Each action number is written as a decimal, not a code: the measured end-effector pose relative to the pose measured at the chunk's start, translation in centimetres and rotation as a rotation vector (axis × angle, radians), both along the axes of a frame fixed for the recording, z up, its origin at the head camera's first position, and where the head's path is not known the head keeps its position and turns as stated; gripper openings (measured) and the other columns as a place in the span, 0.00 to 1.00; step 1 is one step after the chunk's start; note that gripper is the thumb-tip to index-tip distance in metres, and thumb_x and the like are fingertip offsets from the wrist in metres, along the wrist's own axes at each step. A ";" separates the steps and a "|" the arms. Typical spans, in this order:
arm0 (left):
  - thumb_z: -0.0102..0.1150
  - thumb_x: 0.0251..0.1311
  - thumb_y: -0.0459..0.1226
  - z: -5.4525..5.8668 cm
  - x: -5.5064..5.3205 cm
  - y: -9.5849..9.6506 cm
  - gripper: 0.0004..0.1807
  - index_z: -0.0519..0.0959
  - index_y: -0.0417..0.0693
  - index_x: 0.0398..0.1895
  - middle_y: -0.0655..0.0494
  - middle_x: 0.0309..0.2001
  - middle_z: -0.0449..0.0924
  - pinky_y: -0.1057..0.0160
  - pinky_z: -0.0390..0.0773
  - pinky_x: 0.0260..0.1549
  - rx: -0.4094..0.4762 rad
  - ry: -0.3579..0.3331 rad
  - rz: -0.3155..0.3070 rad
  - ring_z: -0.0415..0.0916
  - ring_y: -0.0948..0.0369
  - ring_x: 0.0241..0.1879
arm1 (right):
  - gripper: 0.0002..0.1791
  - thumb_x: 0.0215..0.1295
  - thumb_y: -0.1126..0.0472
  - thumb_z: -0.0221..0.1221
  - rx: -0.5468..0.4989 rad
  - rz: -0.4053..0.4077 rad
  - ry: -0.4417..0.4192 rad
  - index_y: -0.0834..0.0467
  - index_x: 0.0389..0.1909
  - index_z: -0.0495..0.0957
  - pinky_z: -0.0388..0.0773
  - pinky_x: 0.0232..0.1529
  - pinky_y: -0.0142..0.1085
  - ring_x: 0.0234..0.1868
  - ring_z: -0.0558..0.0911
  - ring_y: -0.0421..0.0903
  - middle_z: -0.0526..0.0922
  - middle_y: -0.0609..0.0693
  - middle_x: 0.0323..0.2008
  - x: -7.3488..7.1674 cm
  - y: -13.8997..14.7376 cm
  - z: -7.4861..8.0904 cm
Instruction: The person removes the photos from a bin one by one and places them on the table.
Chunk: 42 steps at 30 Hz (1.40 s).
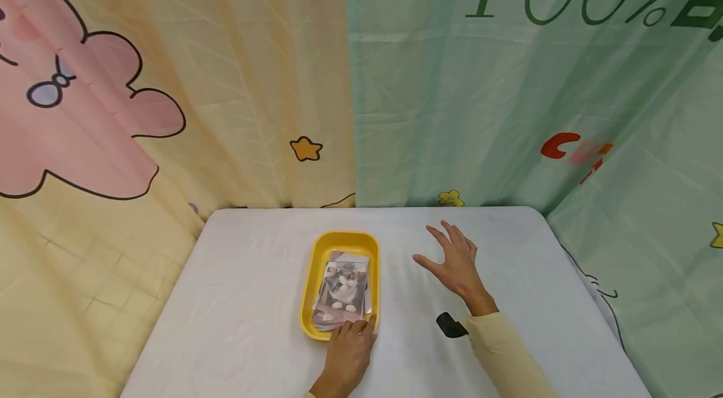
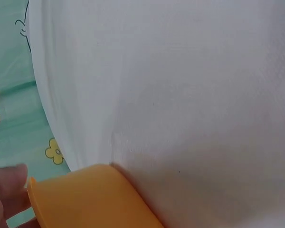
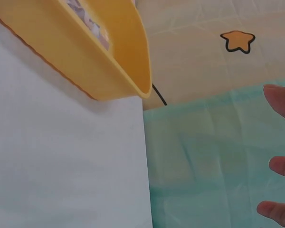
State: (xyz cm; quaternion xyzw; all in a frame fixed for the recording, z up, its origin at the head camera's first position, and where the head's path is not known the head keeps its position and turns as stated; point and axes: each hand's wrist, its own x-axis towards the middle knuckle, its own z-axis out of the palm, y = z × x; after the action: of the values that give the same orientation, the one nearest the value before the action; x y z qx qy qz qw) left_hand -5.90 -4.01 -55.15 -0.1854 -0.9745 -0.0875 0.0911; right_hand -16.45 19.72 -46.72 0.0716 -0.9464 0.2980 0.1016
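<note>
A shallow yellow tray [image 1: 307, 297] lies on the white-covered table, its long side running away from me. Inside is a loose pile of picture cards, the top one a cat photo card [image 1: 346, 288]. At the tray's near end my left hand [image 1: 349, 354] holds the rim, fingers bent over it beside the pile's lower edge. The left wrist view shows the tray's outer wall [image 2: 90, 199] with fingertips at its rim. To the right of the tray, my right hand [image 1: 454, 263] is held in the air, fingers spread and holding nothing.
A white cloth covers the table [image 1: 243, 322]. Printed curtains [image 1: 452, 103] hang behind its far edge and along the sides. A black device [image 1: 452, 325] sits at my right wrist.
</note>
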 end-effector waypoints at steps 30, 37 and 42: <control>0.56 0.52 0.66 2.2 -7.2 -11.3 0.53 0.60 0.39 0.71 0.41 0.73 0.54 0.43 0.44 0.69 -0.004 -0.189 -0.108 0.50 0.45 0.72 | 0.33 0.57 0.51 0.68 -0.022 0.160 -0.085 0.59 0.62 0.72 0.59 0.64 0.56 0.64 0.68 0.59 0.69 0.60 0.64 -1.8 -7.6 -3.2; 0.52 0.53 0.69 1.7 -8.1 -12.3 0.56 0.54 0.38 0.74 0.43 0.75 0.48 0.43 0.42 0.69 -0.022 -0.240 -0.093 0.49 0.47 0.73 | 0.32 0.58 0.51 0.67 -0.047 0.167 -0.157 0.59 0.62 0.73 0.63 0.64 0.54 0.62 0.69 0.57 0.70 0.57 0.63 -2.3 -9.2 -4.0; 0.54 0.52 0.67 1.2 -8.5 -12.6 0.56 0.53 0.37 0.74 0.42 0.75 0.47 0.42 0.42 0.69 -0.018 -0.264 -0.095 0.48 0.46 0.73 | 0.30 0.58 0.54 0.67 -0.071 0.221 -0.161 0.61 0.61 0.74 0.64 0.64 0.52 0.61 0.69 0.56 0.71 0.57 0.61 -2.5 -9.9 -4.5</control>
State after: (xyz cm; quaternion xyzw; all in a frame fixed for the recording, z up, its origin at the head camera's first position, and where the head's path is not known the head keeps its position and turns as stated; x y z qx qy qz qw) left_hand -14.35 -16.65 -53.92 -0.2191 -0.9689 -0.1063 -0.0438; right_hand -18.93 9.77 -51.24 0.1476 -0.9268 0.3453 -0.0057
